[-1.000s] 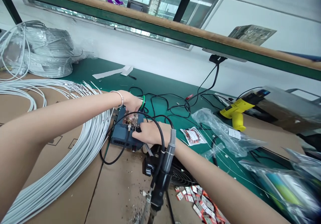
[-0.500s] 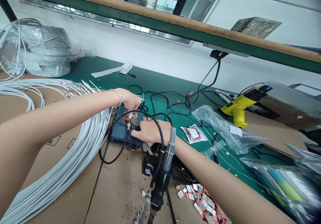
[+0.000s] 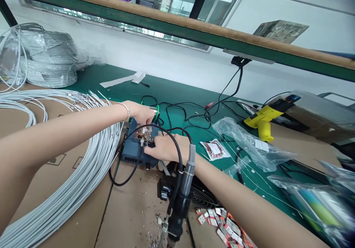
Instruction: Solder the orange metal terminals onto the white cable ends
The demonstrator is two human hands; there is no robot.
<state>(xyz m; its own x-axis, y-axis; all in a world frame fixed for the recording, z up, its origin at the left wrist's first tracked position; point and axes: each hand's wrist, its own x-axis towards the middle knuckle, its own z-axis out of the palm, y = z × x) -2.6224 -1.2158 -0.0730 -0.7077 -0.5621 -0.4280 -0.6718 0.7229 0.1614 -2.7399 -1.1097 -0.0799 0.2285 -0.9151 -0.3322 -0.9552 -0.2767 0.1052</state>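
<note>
A dark blue box like a soldering station (image 3: 134,153) stands past the cardboard, with small metal parts (image 3: 145,131) on its top. My left hand (image 3: 140,113) bends down over its back, fingers curled beside a green-rimmed spool (image 3: 158,113). What those fingertips pinch is too small to make out. My right hand (image 3: 165,147) lies against the box's right side, fingers bent in and thumb pointing left; whatever it grips is hidden. In front of both hands, a black soldering iron handle (image 3: 180,207) is fixed tip-down in a stand, its cable (image 3: 169,131) arching past the right hand.
A large bundle of white cables (image 3: 80,188) curves along the left, with wrapped cable coils (image 3: 50,57) behind. On the right are a yellow heat gun (image 3: 262,120), plastic bags (image 3: 249,140) and a pile of small red-and-white pieces (image 3: 222,225). Black cords (image 3: 185,111) cross the green mat.
My left hand has shifted slightly left, its fingers bent lower over the box. The right hand stays nearly in place. The whole view has moved a little.
</note>
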